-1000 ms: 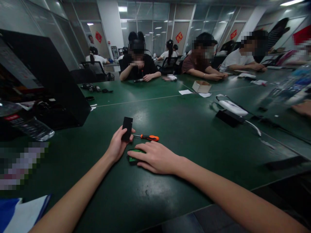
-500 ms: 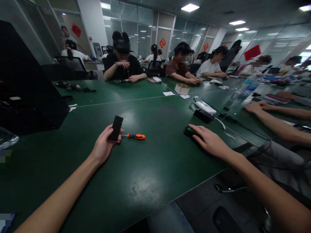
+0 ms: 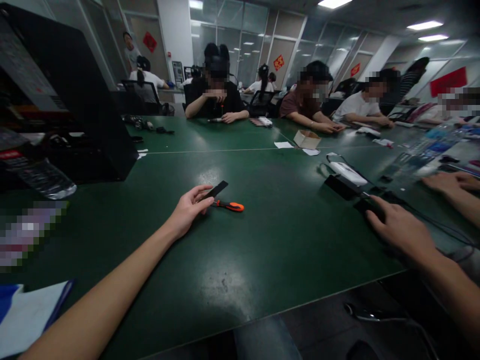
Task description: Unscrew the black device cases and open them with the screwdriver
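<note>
My left hand [image 3: 189, 212] pinches a thin flat black rectangular piece [image 3: 218, 190] between thumb and fingers, tilted and just above the table. Right beside it on the table lies a screwdriver with an orange and black handle [image 3: 230, 206]; its tip is hidden behind my left fingers. Over at the right, my right hand [image 3: 401, 225] has its fingers and thumb about a small black block-shaped object [image 3: 369, 209], low at the tabletop. My hand covers part of that object. A black box-shaped adapter [image 3: 342, 187] is close to its far side.
Behind the adapter lies a white power strip [image 3: 348, 172] with cables. A small open cardboard box [image 3: 307, 139] and paper slips [image 3: 284, 145] sit farther back. A black computer case [image 3: 108, 115] stands at left, with a plastic bottle [image 3: 48, 177]. Co-workers sit around; another person's hand [image 3: 444, 182] rests at right.
The view has swung left. My right hand has moved rightward with the black object, closer to the adapter. The flat black piece in my left hand has tipped from upright to nearly flat.
</note>
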